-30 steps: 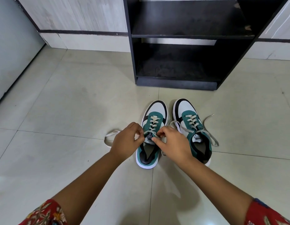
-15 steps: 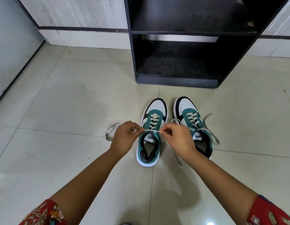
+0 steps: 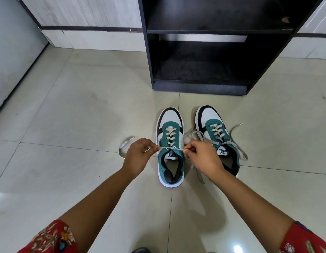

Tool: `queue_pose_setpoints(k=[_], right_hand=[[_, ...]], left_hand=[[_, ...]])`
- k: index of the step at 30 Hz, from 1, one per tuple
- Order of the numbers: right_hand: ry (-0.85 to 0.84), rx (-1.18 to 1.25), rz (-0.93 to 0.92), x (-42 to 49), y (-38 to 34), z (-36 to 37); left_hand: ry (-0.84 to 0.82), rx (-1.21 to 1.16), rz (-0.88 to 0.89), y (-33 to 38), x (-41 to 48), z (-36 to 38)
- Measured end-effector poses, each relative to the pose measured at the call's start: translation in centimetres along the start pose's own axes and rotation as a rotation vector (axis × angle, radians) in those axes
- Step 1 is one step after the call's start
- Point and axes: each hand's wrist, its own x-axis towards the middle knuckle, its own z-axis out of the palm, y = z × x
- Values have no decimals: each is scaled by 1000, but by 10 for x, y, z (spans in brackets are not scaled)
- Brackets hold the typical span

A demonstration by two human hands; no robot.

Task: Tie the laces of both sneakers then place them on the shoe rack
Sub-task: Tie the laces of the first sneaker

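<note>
Two hands, left hand (image 3: 136, 156) and right hand (image 3: 202, 159), now pinch the left sneaker (image 3: 170, 147) laces pulled taut sideways at frame centre: first crossing tightened, bow pending. Right sneaker (image 3: 217, 137) remains untied below the shoe rack (image 3: 200, 87).

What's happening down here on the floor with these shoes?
A person is tying the left sneaker. The left hand and right hand each pinch one end of its lace, drawn taut sideways across the top eyelets; no bow is formed yet. The right sneaker beside it has loose laces trailing onto the tiles. The black shoe rack stands just beyond the toes.
</note>
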Motion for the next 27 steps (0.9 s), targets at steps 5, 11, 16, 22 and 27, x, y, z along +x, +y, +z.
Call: queue_pose_setpoints(k=[5,11,16,22,27], right_hand=[[-48,44,34,1,-2,-1],[-190,314,75,1,-8,-10],[-157,1050,111,6,-13,10],[-161,1386,223,10,-2,18],[-198,1337,207,7,1,16]], left_hand=[[-11,80,9,3,-3,-2],[-74,-455,-294,23,-2,-12],[-272,-993,-466,28,0,-3],[-253,-895,-501,18,9,3],[-303,-738,-427,25,10,-7]])
